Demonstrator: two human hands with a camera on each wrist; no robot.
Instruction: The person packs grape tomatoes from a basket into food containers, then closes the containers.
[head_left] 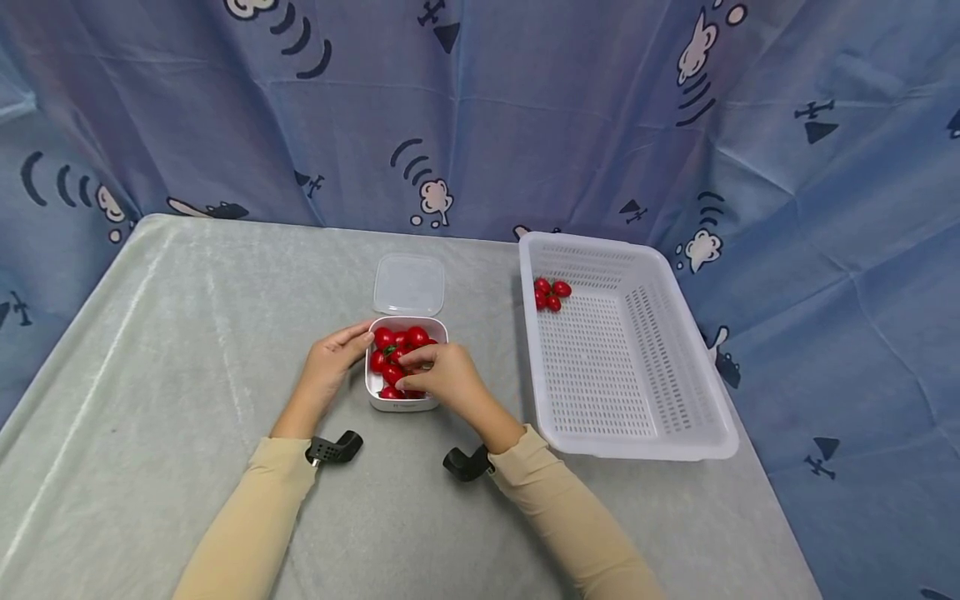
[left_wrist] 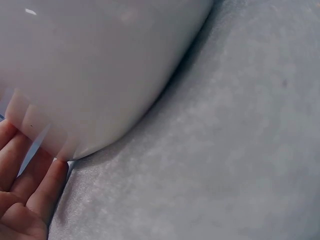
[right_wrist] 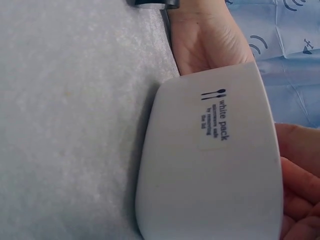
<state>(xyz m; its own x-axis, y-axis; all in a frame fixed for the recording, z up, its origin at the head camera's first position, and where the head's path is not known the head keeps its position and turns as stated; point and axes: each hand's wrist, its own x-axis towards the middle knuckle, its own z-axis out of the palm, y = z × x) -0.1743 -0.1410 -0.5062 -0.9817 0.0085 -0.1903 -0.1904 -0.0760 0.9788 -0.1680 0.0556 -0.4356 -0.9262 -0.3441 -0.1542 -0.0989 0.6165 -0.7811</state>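
A white plastic container (head_left: 403,406) holds several small red tomatoes (head_left: 392,374), one with a green stem. My left hand (head_left: 335,354) steadies its left side, fingertips touching the wall near the rim. In the left wrist view, the left hand's fingers (left_wrist: 37,180) lie nearly straight against the smooth wall. Over the container's right part, my right hand (head_left: 448,375) reaches in, thumb and fingers bent around a tomato among the others. The right wrist view shows the curled right hand (right_wrist: 299,185) above the container's printed front, which hides the fingertips.
A clear lid (head_left: 409,284) lies flat behind the container. To the right stands a large white perforated basket (head_left: 528,358), with several red tomatoes (head_left: 553,303) in its far left corner. A grey cloth covers the table (head_left: 187,333), and a blue patterned curtain (head_left: 510,125) hangs behind.
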